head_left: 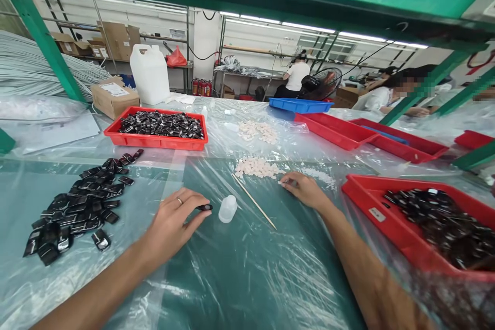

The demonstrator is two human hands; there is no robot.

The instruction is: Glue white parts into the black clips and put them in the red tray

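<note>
Between the thumb and fingers of my left hand [176, 219] is a small black plastic part [204, 207]. Just right of it a translucent plastic cup [228, 209] stands on the plastic-covered table. My right hand [303, 189] pinches a small whitish piece [281, 182] at the edge of a pile of pale small pieces [257, 167]. A thin wooden stick [254, 201] lies between the cup and my right hand. To the left of my left hand spreads a heap of glossy black parts [83, 201].
Red trays of black parts stand at the back left [154, 142] and right [381, 221]. Other trays, one blue [300, 105], sit at the back right. A white jug [150, 75] and a cardboard box [115, 97] are behind. Green frame bars cross overhead. People sit farther back.
</note>
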